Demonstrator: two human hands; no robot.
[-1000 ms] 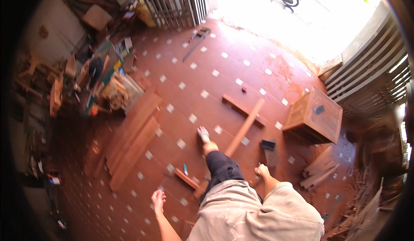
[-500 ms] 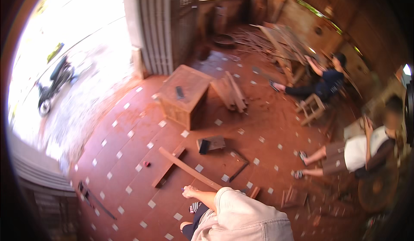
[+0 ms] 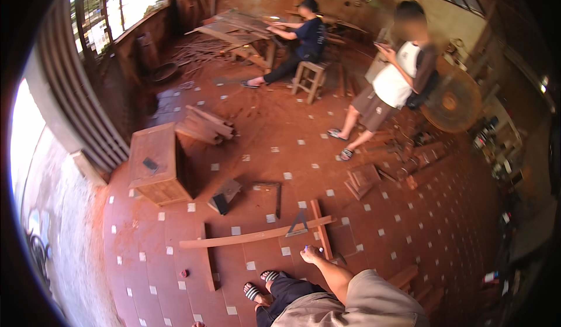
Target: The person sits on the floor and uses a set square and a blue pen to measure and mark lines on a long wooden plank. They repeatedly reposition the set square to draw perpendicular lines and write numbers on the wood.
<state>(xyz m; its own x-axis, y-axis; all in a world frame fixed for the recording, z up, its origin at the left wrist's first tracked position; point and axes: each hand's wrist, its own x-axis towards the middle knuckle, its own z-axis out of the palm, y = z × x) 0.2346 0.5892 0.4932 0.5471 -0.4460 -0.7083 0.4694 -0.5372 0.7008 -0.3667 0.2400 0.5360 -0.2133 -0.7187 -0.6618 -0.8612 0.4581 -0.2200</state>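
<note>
My right hand point(image 3: 311, 254) is closed round a small, thin blue-and-white object that looks like a pen. It hovers just on the near side of a long, slightly curved wooden board point(image 3: 245, 237). Two wooden strips bear the board, a left strip point(image 3: 207, 265) and a right strip point(image 3: 323, 242). On the board's right part stands a dark triangular set square point(image 3: 297, 227), apart from my hand. Only a sliver of my left hand point(image 3: 198, 324) shows at the lower edge; its fingers are hidden.
A wooden cabinet point(image 3: 153, 169) with a phone on top stands left. Beyond the board lie a wood block point(image 3: 229, 190) and an L-shaped dark piece point(image 3: 277, 195). One person point(image 3: 310, 37) sits at a far bench; another point(image 3: 397, 75) leans back by a round disc point(image 3: 453, 99).
My view has swung to the right, so the cabinet and the board now appear further left. The set square and the right strip have come into sight. My right hand stays closed.
</note>
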